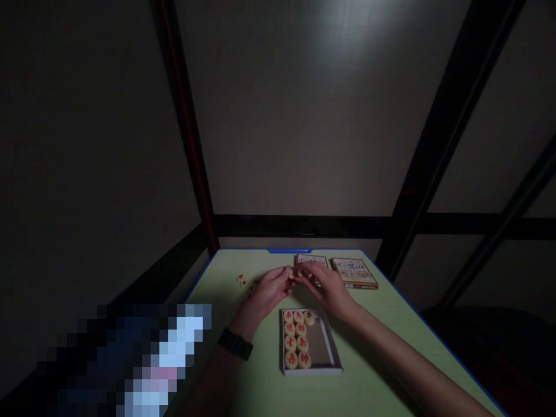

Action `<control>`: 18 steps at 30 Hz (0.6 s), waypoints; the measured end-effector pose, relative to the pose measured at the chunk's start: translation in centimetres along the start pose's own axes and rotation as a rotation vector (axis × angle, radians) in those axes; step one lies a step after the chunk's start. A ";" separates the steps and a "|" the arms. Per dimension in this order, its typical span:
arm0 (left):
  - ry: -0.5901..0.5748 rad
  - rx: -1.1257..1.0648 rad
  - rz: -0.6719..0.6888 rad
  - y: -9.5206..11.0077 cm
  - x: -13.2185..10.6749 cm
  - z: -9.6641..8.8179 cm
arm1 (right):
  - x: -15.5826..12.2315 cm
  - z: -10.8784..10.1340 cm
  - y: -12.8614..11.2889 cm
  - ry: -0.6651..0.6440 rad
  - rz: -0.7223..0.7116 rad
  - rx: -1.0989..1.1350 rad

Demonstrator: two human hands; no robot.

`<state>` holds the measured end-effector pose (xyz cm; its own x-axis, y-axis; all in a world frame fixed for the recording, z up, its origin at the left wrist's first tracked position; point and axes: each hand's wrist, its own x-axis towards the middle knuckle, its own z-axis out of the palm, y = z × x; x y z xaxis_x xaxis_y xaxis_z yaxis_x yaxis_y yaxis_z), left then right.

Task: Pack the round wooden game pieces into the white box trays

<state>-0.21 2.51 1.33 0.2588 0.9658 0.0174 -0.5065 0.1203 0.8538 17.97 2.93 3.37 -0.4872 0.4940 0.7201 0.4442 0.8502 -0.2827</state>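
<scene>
Head cam, fwd & down, nearby tbl (263, 379) low-ctr

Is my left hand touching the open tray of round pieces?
Apart. The head view shows a strip of green tabletop between the left hand and the open tray.

"Are you getting enough light?"
"No, you're working in dimness. Diffuse glare is brightening the upper wall panel (356, 35), your right forearm (403, 353) is shadowing the green tabletop (260, 382), and coarse pixelation (182, 341) is masking the lower left."
</scene>
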 end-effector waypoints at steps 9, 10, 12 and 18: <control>-0.092 0.069 -0.028 -0.3 -1.2 -0.4 | -2.0 -0.3 -0.6 0.060 0.142 0.086; -0.097 0.067 -0.032 -0.3 -1.3 -0.3 | -2.1 -0.2 -0.8 0.054 0.103 0.053; -0.112 0.078 -0.039 -0.4 -1.5 -0.1 | -2.3 0.0 -1.3 0.016 0.060 -0.024; -0.177 0.150 -0.042 -0.3 -1.8 0.2 | -2.5 0.2 -1.7 -0.073 0.048 -0.165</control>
<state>-0.37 0.69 1.18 0.4236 0.9039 0.0599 -0.3680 0.1113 0.9231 18.31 0.22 1.95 -0.5131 0.5506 0.6584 0.5828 0.7867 -0.2037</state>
